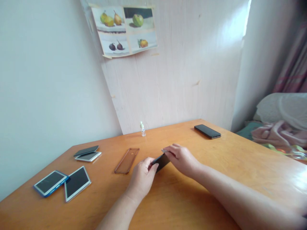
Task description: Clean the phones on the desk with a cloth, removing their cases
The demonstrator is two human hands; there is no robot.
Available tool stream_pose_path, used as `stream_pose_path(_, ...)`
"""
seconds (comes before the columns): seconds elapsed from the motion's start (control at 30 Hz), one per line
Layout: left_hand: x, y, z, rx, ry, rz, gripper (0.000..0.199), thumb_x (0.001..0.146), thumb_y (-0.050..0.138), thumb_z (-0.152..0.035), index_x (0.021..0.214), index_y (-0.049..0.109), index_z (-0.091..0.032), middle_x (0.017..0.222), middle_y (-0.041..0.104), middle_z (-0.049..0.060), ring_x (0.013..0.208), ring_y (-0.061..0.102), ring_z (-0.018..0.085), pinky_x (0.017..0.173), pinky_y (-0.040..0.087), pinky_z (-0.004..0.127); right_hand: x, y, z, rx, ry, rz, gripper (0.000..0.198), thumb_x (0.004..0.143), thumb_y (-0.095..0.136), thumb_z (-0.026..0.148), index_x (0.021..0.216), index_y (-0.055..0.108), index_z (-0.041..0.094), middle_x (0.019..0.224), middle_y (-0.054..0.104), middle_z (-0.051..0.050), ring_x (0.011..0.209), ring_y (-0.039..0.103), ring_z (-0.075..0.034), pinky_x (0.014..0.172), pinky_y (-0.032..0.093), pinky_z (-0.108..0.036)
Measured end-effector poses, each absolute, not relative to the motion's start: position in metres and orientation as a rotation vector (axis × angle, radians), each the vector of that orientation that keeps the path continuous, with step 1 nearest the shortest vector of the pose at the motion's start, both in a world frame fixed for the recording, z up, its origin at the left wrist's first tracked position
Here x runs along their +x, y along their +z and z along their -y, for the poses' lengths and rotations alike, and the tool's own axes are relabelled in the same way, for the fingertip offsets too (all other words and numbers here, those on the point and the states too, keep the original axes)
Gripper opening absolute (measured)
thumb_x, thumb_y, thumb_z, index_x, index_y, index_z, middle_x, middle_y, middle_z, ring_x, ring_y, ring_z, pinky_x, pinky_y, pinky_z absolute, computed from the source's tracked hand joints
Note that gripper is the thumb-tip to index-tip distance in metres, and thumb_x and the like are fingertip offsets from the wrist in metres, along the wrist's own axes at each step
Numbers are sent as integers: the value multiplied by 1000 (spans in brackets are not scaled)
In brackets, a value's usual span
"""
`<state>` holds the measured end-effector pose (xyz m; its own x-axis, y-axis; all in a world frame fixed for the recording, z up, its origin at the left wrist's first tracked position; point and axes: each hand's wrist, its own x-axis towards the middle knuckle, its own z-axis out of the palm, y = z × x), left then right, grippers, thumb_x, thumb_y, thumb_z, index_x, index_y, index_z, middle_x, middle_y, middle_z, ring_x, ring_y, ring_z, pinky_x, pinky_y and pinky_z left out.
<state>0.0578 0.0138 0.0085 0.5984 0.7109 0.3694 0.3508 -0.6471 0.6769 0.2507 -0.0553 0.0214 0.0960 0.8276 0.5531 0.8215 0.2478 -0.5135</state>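
Observation:
Above the table, a dark smartphone (163, 162) is held tilted between my hands. My left hand (142, 175) grips its near left end, with the thumb along the lower side and the fingers over the upper edge. My right hand (181, 158) is closed at the far end, its fingertips bent over the edge. A small pale sliver shows under those fingertips, too small to make out. Just left of the phone lies a clear brownish phone case (127, 161), flat on the wooden table (192, 201).
On the left lie a blue-cased phone (51, 183), a white phone (77, 183) touching it, another white phone (88, 156) and a dark phone (86, 150). A small pump bottle (143, 130) stands at the back. A black phone (207, 131) rests back right.

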Motion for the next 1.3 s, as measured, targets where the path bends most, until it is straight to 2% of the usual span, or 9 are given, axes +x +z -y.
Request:
stream_pose_path(0.17, 58, 10, -13, 2251, 855, -798, 18, 89, 52, -32, 85, 65, -19, 82, 69, 3, 76, 62, 17, 69, 44, 25, 222, 21, 61, -1393, 93, 1846, 24, 95, 47, 23, 101, 70, 23, 87, 67, -5, 81, 63, -16, 72, 47, -25)
stream_pose_path(0.3, 58, 7, -14, 2254, 842, -828, 18, 88, 54, -32, 94, 67, -20, 85, 71, 2, 79, 63, 17, 69, 44, 25, 262, 18, 47, -1594, 9, 1636, 23, 94, 48, 27, 93, 70, 21, 87, 70, -5, 83, 64, -18, 74, 46, -27)
stream_pose_path(0.43, 58, 6, -14, 2261, 835, -821, 19, 89, 54, -33, 92, 67, -20, 81, 70, 1, 76, 63, 16, 68, 43, 24, 289, 16, 40, -1749, -46, 1475, 24, 94, 48, 29, 91, 71, 21, 86, 71, -6, 83, 64, -20, 74, 45, -29)
stream_pose_path(0.57, 59, 7, -12, 2254, 833, -810, 18, 89, 54, -32, 91, 66, -19, 81, 70, 1, 75, 62, 16, 67, 43, 24, 258, 17, 50, -1556, 4, 1645, 23, 94, 48, 25, 99, 70, 22, 93, 70, -6, 87, 64, -18, 77, 46, -28)
stream_pose_path(0.73, 59, 10, -11, 2250, 828, -783, 17, 89, 53, -32, 84, 63, -19, 80, 68, 2, 75, 61, 16, 69, 44, 24, 224, 20, 59, -1361, 105, 1839, 25, 95, 46, 22, 101, 70, 23, 88, 69, -4, 84, 63, -16, 74, 46, -25)
stream_pose_path(0.87, 59, 10, -11, 2253, 814, -811, 19, 89, 54, -34, 90, 65, -19, 80, 69, 2, 77, 62, 17, 69, 44, 25, 258, 18, 46, -1544, 42, 1635, 24, 94, 48, 28, 93, 71, 22, 89, 71, -5, 84, 64, -18, 75, 46, -28)
stream_pose_path(1.0, 59, 10, -11, 2244, 824, -799, 20, 87, 55, -36, 89, 67, -20, 78, 69, 1, 75, 62, 17, 67, 43, 24, 290, 15, 38, -1735, -2, 1431, 30, 95, 45, 35, 84, 70, 22, 78, 70, -4, 76, 63, -19, 68, 45, -28)
stream_pose_path(1.17, 59, 9, -11, 2233, 826, -787, 19, 87, 56, -34, 91, 67, -19, 81, 70, 2, 75, 62, 16, 68, 44, 24, 259, 17, 49, -1554, 32, 1658, 24, 94, 48, 28, 101, 71, 23, 96, 71, -6, 89, 65, -18, 79, 47, -28)
stream_pose_path(1.3, 59, 10, -11, 2252, 830, -773, 16, 88, 55, -32, 88, 66, -19, 83, 70, 2, 76, 62, 16, 70, 44, 25, 232, 19, 57, -1390, 127, 1837, 24, 95, 47, 25, 103, 70, 25, 90, 70, -4, 84, 64, -16, 75, 47, -25)
